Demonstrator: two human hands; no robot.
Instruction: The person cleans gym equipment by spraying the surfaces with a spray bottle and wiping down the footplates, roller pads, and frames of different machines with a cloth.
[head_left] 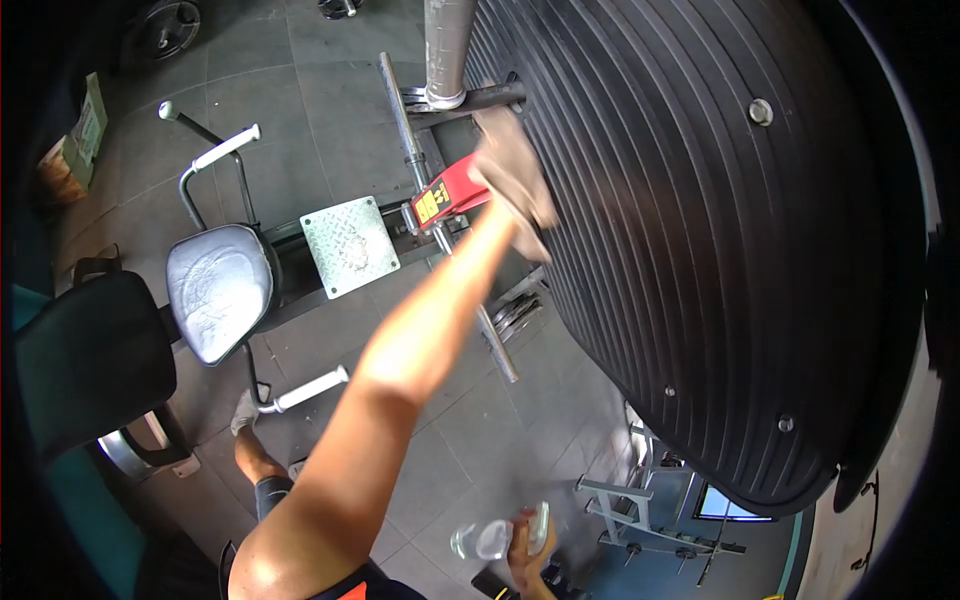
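Note:
My left arm stretches across the view, and my left hand (508, 190) is blurred and mostly hidden by a beige-brown cloth (515, 165). The cloth lies against the near edge of a large black ribbed plate (680, 230) on a gym machine. Just behind the cloth is a red machine part (450, 190) with a yellow label. Low in the view, my right hand (525, 553) is closed around a clear plastic bottle (485, 540), away from the machine. Motion blur hides the bottle's details.
A padded seat (222, 290) with white-gripped handles stands at left, beside a dark backrest (95, 360). A metal tread plate (350, 245) and a steel bar (400, 120) lie between seat and ribbed plate. A grey post (447, 50) rises at top. A weight rack (625, 505) stands farther off.

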